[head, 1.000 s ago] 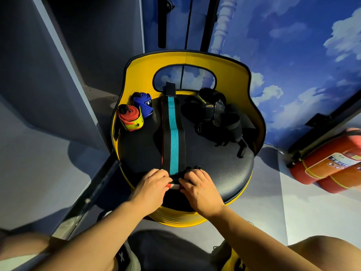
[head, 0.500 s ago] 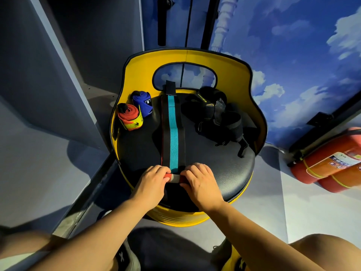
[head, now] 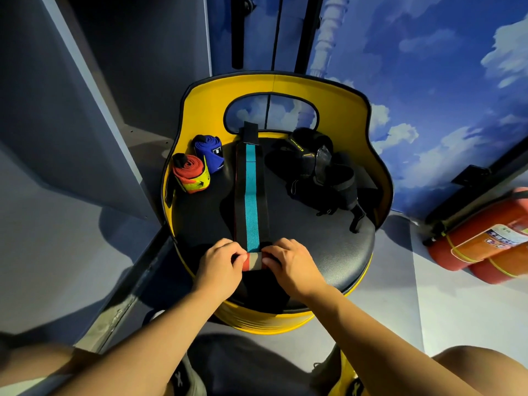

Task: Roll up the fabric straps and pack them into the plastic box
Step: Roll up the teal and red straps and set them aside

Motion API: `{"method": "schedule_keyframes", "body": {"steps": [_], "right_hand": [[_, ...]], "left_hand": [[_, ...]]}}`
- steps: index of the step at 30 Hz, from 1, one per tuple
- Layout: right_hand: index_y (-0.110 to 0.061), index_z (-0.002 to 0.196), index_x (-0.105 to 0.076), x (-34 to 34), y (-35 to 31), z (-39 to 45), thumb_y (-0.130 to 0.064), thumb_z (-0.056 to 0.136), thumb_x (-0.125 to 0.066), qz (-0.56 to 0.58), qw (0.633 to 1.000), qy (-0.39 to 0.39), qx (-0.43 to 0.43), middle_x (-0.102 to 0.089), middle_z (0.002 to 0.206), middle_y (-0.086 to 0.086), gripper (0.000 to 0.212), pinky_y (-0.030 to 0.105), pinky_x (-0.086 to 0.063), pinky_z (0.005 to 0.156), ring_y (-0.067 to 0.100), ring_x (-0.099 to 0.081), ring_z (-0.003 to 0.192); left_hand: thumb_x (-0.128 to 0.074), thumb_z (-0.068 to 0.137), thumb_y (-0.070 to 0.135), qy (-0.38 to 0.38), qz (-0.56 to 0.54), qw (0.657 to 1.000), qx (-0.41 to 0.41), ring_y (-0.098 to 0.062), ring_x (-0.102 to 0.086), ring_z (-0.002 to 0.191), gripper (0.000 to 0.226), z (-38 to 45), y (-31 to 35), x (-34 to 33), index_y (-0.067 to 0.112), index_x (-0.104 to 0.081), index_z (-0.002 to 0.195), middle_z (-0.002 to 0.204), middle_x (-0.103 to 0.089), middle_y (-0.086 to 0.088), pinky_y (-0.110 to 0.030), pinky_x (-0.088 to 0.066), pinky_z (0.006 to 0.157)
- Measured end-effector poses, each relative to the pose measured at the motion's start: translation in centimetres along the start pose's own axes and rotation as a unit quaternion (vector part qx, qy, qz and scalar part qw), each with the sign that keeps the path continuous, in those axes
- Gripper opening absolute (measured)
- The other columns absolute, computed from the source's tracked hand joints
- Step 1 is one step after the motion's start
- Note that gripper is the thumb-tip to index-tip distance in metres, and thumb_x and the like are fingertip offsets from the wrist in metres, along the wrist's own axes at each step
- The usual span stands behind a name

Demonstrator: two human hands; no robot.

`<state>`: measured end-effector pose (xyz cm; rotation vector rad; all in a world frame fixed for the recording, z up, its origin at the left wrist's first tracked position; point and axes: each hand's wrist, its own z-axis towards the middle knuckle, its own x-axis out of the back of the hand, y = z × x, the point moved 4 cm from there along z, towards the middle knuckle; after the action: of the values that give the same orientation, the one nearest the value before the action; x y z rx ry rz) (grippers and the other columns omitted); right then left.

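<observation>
A long black strap with a teal stripe [head: 251, 195] lies flat down the middle of the black seat [head: 328, 252] of a yellow chair. Its near end is wound into a small roll [head: 253, 261] showing red and beige. My left hand [head: 220, 264] pinches the roll's left side and my right hand [head: 291, 262] pinches its right side. A rolled red and yellow strap [head: 191, 174] and a rolled blue strap [head: 208, 152] stand at the seat's back left. No plastic box is in view.
A heap of black straps and gear [head: 320, 172] lies on the seat's back right. The yellow backrest [head: 274, 87] curves around the seat. Red fire extinguishers [head: 483, 241] lie on the floor to the right. A grey wall panel [head: 71, 124] stands left.
The roll has grown a little and moved slightly up the strap under both hands. The other rolls and the black heap have not moved.
</observation>
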<state>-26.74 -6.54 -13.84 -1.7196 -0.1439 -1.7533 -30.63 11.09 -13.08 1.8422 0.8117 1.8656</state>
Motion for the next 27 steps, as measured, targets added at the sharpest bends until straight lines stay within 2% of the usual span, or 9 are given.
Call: {"method": "schedule_keyframes", "body": {"steps": [2, 4, 8, 11, 15, 18, 20, 23, 27], "right_hand": [[-0.022, 0.128, -0.061, 0.1, 0.1, 0.4, -0.041, 0.102, -0.051, 0.011, 1.000, -0.003, -0.010, -0.068, 0.113, -0.002, 0.034, 0.035, -0.047, 0.098, 0.016, -0.059, 0.098], [-0.022, 0.119, -0.057, 0.1, 0.2, 0.5, -0.043, 0.101, -0.051, 0.022, 1.000, 0.004, -0.020, -0.069, 0.108, -0.003, 0.029, 0.036, -0.044, 0.101, 0.016, -0.061, 0.093], [-0.023, 0.115, -0.057, -0.2, 0.2, 0.5, -0.048, 0.103, -0.042, -0.014, 0.998, 0.017, -0.054, -0.063, 0.103, -0.001, 0.031, 0.039, -0.053, 0.081, 0.019, -0.061, 0.081], [-0.022, 0.112, -0.062, -0.3, 0.2, 0.5, -0.047, 0.103, -0.046, 0.008, 0.994, 0.030, -0.104, -0.063, 0.101, 0.002, 0.031, 0.040, -0.053, 0.076, 0.023, -0.061, 0.083], [-0.016, 0.104, -0.071, -0.3, 0.0, 0.7, -0.038, 0.100, -0.054, -0.022, 0.993, 0.088, -0.077, -0.061, 0.095, 0.003, 0.028, 0.042, -0.054, 0.069, 0.023, -0.057, 0.080], [-0.011, 0.124, -0.066, -0.6, -0.5, 0.1, -0.034, 0.100, -0.055, 0.005, 0.998, 0.063, -0.030, -0.063, 0.112, 0.004, 0.035, 0.040, -0.056, 0.083, 0.023, -0.061, 0.092], [-0.012, 0.136, -0.057, -0.6, -0.4, -0.4, -0.036, 0.095, -0.061, 0.001, 0.999, 0.036, -0.005, -0.062, 0.124, 0.004, 0.047, 0.037, -0.053, 0.093, 0.022, -0.061, 0.103], [-0.016, 0.130, -0.057, -0.2, 0.1, -0.3, -0.027, 0.089, -0.071, 0.018, 0.999, 0.033, -0.017, -0.067, 0.119, 0.002, 0.044, 0.038, -0.053, 0.095, 0.022, -0.063, 0.101], [-0.016, 0.123, -0.061, -0.2, -0.1, 0.0, -0.024, 0.092, -0.067, 0.057, 0.996, 0.042, -0.057, -0.068, 0.119, 0.002, 0.033, 0.040, -0.052, 0.097, 0.022, -0.063, 0.104]], "left_hand": [[-0.061, 0.097, 0.024, 0.000, 0.008, 1.000, 0.012, -0.015, -0.055, 0.105, 0.010, 0.3, 0.1, 0.0, 0.021, -0.068, 0.102, 0.113, -0.058, 0.005, -0.021, -0.042, 0.077], [-0.059, 0.099, 0.028, 0.000, 0.008, 1.000, 0.024, -0.012, -0.052, 0.108, 0.021, 0.1, 0.2, -0.2, 0.019, -0.070, 0.114, 0.119, -0.059, 0.004, -0.020, -0.041, 0.081], [-0.064, 0.096, 0.029, 0.011, -0.031, 0.995, 0.090, -0.018, -0.050, 0.122, 0.037, -0.4, 0.5, -0.6, 0.020, -0.065, 0.132, 0.130, -0.059, 0.002, -0.024, -0.043, 0.091], [-0.067, 0.095, 0.027, 0.027, -0.058, 0.986, 0.152, -0.022, -0.049, 0.125, 0.038, -0.4, 0.5, -0.6, 0.022, -0.065, 0.133, 0.131, -0.062, -0.001, -0.032, -0.046, 0.095], [-0.072, 0.091, 0.030, 0.055, -0.072, 0.982, 0.167, -0.020, -0.051, 0.117, 0.034, -0.1, 0.4, 0.1, 0.024, -0.071, 0.125, 0.125, -0.066, -0.001, -0.028, -0.044, 0.082], [-0.073, 0.091, 0.030, 0.055, -0.069, 0.984, 0.156, -0.012, -0.047, 0.103, 0.030, 0.3, 0.3, 0.4, 0.021, -0.072, 0.120, 0.121, -0.067, 0.000, -0.026, -0.041, 0.078], [-0.070, 0.092, 0.033, 0.046, -0.063, 0.985, 0.156, -0.015, -0.051, 0.109, 0.031, 0.4, 0.2, 0.2, 0.022, -0.071, 0.122, 0.121, -0.067, 0.000, -0.026, -0.042, 0.080], [-0.066, 0.095, 0.035, 0.035, -0.064, 0.985, 0.154, -0.020, -0.052, 0.119, 0.033, 0.4, 0.1, 0.0, 0.022, -0.069, 0.126, 0.124, -0.064, -0.001, -0.027, -0.045, 0.084], [-0.068, 0.094, 0.027, 0.026, -0.091, 0.981, 0.169, -0.024, -0.055, 0.125, 0.043, 0.0, 0.4, -0.8, 0.021, -0.061, 0.136, 0.134, -0.060, -0.004, -0.038, -0.051, 0.102]]}}
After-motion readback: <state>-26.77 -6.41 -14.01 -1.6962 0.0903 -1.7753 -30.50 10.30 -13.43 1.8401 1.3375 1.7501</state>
